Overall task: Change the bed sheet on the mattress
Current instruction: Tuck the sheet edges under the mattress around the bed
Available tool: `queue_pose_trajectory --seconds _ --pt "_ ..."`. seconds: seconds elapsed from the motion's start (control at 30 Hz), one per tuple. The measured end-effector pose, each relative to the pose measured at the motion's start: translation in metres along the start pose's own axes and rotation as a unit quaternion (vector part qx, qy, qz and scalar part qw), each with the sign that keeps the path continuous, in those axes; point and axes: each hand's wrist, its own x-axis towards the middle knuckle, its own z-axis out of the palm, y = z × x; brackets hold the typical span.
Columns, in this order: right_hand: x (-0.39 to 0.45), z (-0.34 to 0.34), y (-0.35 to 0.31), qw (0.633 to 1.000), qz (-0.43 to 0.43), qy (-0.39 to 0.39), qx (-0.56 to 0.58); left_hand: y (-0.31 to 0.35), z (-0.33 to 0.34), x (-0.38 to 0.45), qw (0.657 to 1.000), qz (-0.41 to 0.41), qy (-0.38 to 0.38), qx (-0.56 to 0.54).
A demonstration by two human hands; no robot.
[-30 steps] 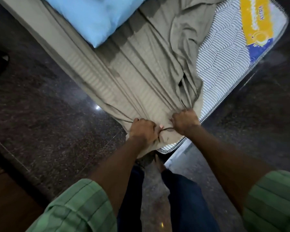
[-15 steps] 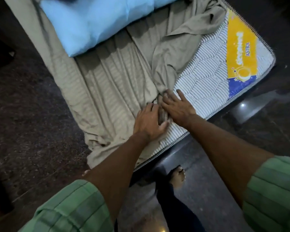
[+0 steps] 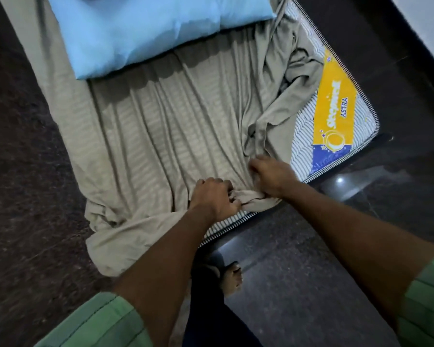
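Bunching on the mattress [image 3: 308,146] near its foot edge, the beige bed sheet [image 3: 166,136] is lying wrinkled, w/ one corner spilling onto the dark floor [image 3: 23,196]. You're gripping a twisted wad of it w/ both hands: left hand [image 3: 214,197] fingers curled round it, right hand [image 3: 272,175] fingers curled into the fabric. Blue pillow [image 3: 145,28] is resting further up.

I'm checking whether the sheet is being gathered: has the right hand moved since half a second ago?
Yes. The right hand lay flat farther up the mattress; it has drawn back toward the near edge and now grips bunched sheet.
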Motion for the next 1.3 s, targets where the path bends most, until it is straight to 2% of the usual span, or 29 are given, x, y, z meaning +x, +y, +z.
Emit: queue_pose_trajectory --seconds 0.03,0.13,0.2,0.37,0.43,0.5,0.57,0.63,0.7,0.73,0.8,0.83,0.9,0.97,1.07,1.13,1.2,1.3 --pt "0.005 -0.003 0.011 0.997 -0.020 0.028 -0.073 0.000 -0.001 0.004 1.000 0.006 0.011 -0.010" --pt "0.028 -0.017 0.035 0.967 -0.069 0.015 -0.243 0.005 -0.004 0.016 0.997 0.009 0.054 -0.050" --pt "0.040 -0.024 0.044 0.955 -0.083 0.017 -0.285 0.011 -0.006 0.025 0.993 0.006 0.074 -0.088" --pt "0.059 -0.033 0.057 0.917 -0.063 -0.056 -0.389 0.031 -0.006 0.058 0.988 0.017 0.101 -0.118" --pt "0.064 -0.030 0.064 0.926 -0.036 -0.090 -0.366 0.040 -0.007 0.073 0.985 0.001 0.109 -0.130" --pt "0.062 -0.039 0.078 0.949 0.009 -0.088 -0.302 0.052 -0.006 0.091 0.984 -0.006 0.116 -0.137" --pt "0.061 -0.053 0.093 0.962 0.067 -0.153 -0.214 0.065 -0.005 0.107 0.984 -0.005 0.112 -0.138" --pt "0.071 -0.069 0.103 0.953 0.110 -0.261 -0.110 0.078 -0.006 0.122 0.984 -0.007 0.115 -0.136" --pt "0.086 -0.081 0.121 0.940 0.131 -0.314 -0.019 0.094 -0.008 0.139 0.983 -0.019 0.124 -0.135" --pt "0.093 -0.080 0.134 0.938 0.130 -0.316 0.050 0.104 -0.009 0.148 0.982 -0.026 0.128 -0.138" --pt "0.103 -0.074 0.159 0.965 0.075 -0.220 0.120 0.123 -0.009 0.168 0.978 -0.049 0.139 -0.145" --pt "0.106 -0.071 0.171 0.985 0.044 -0.134 0.102 0.133 -0.009 0.180 0.977 -0.065 0.144 -0.144" --pt "0.110 -0.066 0.192 0.998 -0.014 0.060 0.029 0.154 -0.010 0.206 0.973 -0.097 0.154 -0.140" --pt "0.114 -0.069 0.210 0.987 -0.035 0.130 -0.086 0.173 -0.014 0.231 0.967 -0.131 0.169 -0.138" --pt "0.135 -0.080 0.250 0.985 -0.010 0.089 -0.150 0.199 -0.014 0.257 0.960 -0.194 0.168 -0.112" --pt "0.149 -0.088 0.272 0.981 -0.032 0.043 -0.186 0.210 -0.011 0.265 0.962 -0.211 0.152 -0.079" --pt "0.151 -0.096 0.293 0.963 -0.090 0.038 -0.251 0.221 -0.008 0.271 0.971 -0.182 0.145 -0.057" --pt "0.123 -0.113 0.331 0.951 -0.098 -0.070 -0.284 0.249 -0.002 0.277 0.992 -0.058 0.102 -0.036"
